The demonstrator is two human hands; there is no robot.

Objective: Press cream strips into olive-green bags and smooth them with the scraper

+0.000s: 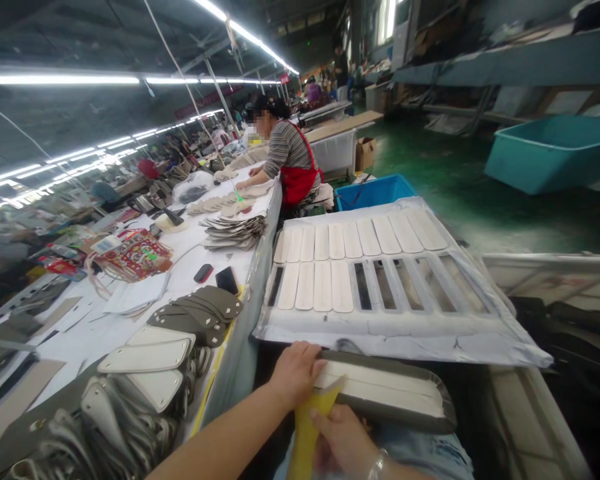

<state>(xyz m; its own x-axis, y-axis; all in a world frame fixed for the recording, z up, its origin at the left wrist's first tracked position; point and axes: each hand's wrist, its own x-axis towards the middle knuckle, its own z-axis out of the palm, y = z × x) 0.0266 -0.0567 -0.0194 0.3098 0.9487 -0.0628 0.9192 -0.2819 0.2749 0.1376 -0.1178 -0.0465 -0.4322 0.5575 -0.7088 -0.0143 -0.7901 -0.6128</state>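
A long dark grey panel (420,415) with a rounded end lies across my lap, bearing a cream strip (380,389) with a line along its middle. My left hand (296,375) is closed over the panel's left end; its thumb side is partly hidden. Below it, my right hand (344,437) pinches a yellow strip (325,400), whose pointed tip touches the cream strip. The yellow strip's lower part hangs toward my lap. Just beyond the panel, a white-covered board (380,327) carries rows of cream strips (337,241) and several dark slots.
At left, a white worktable (190,260) holds stacked grey pieces (200,310), pale pieces (147,355), a phone (227,280) and a patterned bag (133,253). A co-worker (293,157) in a red apron leans over its far part. Blue (375,192) and teal bins (555,150) stand beyond.
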